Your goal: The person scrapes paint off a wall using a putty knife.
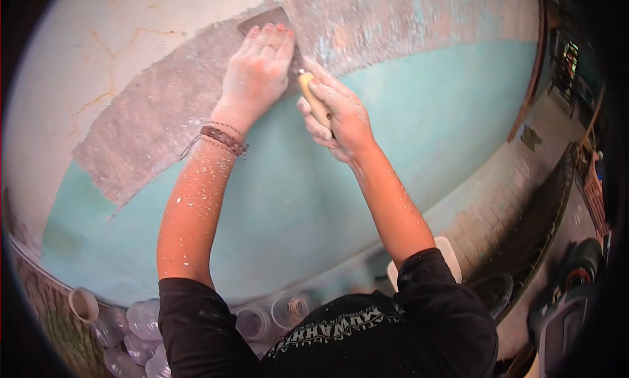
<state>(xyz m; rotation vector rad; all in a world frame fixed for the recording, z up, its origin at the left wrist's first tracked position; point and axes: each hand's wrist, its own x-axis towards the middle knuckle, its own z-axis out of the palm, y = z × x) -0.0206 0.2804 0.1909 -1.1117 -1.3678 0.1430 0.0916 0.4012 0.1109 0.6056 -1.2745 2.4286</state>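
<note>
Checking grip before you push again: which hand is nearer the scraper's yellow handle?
Right. The right hand is wrapped around the yellow handle. The left hand lies flat on the scraper's metal blade, up and to the left of the handle.

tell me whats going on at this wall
A person is scraping paint off a wall with a wide scraper. The right hand grips the scraper's yellowish handle, while the left hand lies flat on the blade, pressing it to the wall. A broad strip of bare grey plaster is already exposed between the cream upper paint and the turquoise lower paint. Paint flecks dot both forearms, and clear plastic bottles lie at the wall's foot.
</note>
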